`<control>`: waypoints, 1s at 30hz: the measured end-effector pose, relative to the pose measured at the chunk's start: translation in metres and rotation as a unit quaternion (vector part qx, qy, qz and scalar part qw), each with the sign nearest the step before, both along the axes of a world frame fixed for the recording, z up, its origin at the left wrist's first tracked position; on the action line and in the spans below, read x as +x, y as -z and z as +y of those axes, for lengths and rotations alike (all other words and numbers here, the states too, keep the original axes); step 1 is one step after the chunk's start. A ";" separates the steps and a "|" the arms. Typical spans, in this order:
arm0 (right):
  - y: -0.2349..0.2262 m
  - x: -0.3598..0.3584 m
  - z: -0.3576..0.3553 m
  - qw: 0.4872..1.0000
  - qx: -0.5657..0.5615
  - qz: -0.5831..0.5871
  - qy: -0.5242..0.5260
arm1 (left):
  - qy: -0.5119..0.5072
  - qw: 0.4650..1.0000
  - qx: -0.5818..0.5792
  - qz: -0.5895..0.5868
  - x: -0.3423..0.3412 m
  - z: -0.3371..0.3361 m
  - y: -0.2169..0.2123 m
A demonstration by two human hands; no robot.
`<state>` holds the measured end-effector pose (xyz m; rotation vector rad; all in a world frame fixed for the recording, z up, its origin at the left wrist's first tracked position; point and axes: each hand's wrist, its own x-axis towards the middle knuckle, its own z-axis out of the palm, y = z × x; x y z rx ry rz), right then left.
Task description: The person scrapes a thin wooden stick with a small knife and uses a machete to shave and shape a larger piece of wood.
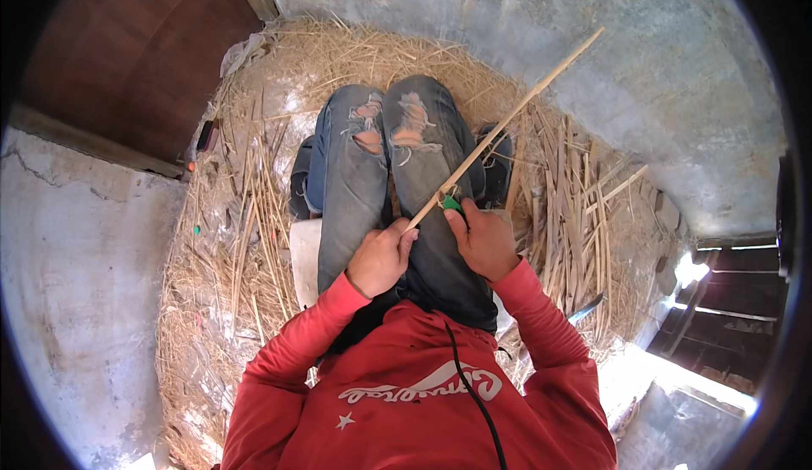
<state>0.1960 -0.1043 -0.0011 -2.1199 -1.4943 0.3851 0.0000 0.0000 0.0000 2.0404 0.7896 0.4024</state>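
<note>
Rough concrete all around, cracked and stained, with a dark wooden door panel [135, 55] at the far left and a heap of dry straw [211, 301] spread over the floor where the person sits in torn blue jeans [381, 165] and a red sweatshirt [406, 385]. Going left to right: loose reed stalks [254, 216] lie scattered in the straw on the left, mostly whole-looking. Then the left hand [381, 258], fingers curled tight round the near end of a long pale cane stick [507, 119], which runs up and away to the far right over the right knee. Right hand [484, 237] sits just beside it, fingers clamped on a small green-handled knife [452, 203] with the blade end touching the stick close to the left hand. My read is the cut is only just started at the near end, so nearly the whole length is left to split or shave. On the right there's a pile of flat pale strips [575, 208], which looks like finished stuff, so a fair batch seems done already. Far right, a dark doorway [727, 318] with bright light spilling in.
</note>
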 end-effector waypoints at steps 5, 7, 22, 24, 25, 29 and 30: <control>-0.002 -0.011 0.017 0.999 -0.002 -0.042 0.030 | -0.037 0.998 0.054 0.019 -0.007 0.002 -0.005; -0.009 -0.015 0.017 0.998 -0.028 -0.058 0.012 | -0.023 0.997 0.072 0.033 -0.016 0.002 -0.008; 0.115 0.168 -0.070 0.929 0.093 0.100 0.344 | 0.043 0.992 -0.037 0.110 -0.225 -0.055 -0.021; 0.098 0.162 -0.064 0.938 0.088 0.113 0.316 | -0.001 0.995 -0.057 0.079 -0.189 -0.042 -0.025; 0.091 0.152 -0.060 0.941 0.087 0.121 0.304 | -0.023 0.995 -0.061 0.070 -0.171 -0.033 -0.027; 0.060 0.108 -0.033 0.951 0.136 0.127 0.248 | -0.057 0.998 -0.030 0.024 -0.110 -0.009 -0.018; 0.040 0.085 -0.024 0.952 0.150 0.134 0.229 | -0.058 0.998 -0.024 0.003 -0.098 -0.005 -0.012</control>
